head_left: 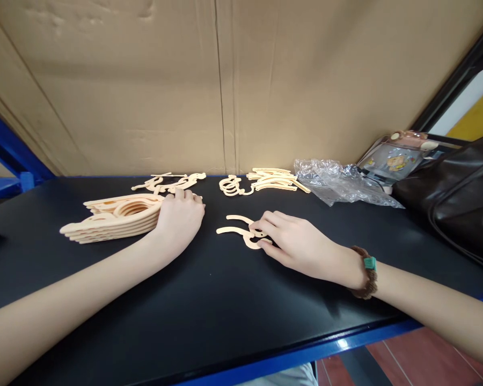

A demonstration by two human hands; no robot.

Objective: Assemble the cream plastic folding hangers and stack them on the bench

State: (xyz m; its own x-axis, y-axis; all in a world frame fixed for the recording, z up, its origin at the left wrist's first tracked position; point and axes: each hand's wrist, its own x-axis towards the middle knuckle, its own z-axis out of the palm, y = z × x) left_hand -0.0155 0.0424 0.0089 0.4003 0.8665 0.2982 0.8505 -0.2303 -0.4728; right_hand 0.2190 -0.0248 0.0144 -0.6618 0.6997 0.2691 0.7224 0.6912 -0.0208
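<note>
Currently | left hand: curled at cream stack, grip unclear | right hand: pinching cream pieces

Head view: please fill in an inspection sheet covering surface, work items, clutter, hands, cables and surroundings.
Surface: black tabletop, blue front edge.
Work items: cream stack left; curved cream pieces at centre; loose cream pieces along the back.
Clutter: crumpled clear plastic, decorated container and dark brown bag, all right.
Hands: left hand at the stack's right end, fingertips hidden; right hand holds the curved cream pieces.
Cables: dark cord or strap along the bag; cannot tell which.
Surroundings: brown panel behind, blue frame, red floor.
</note>
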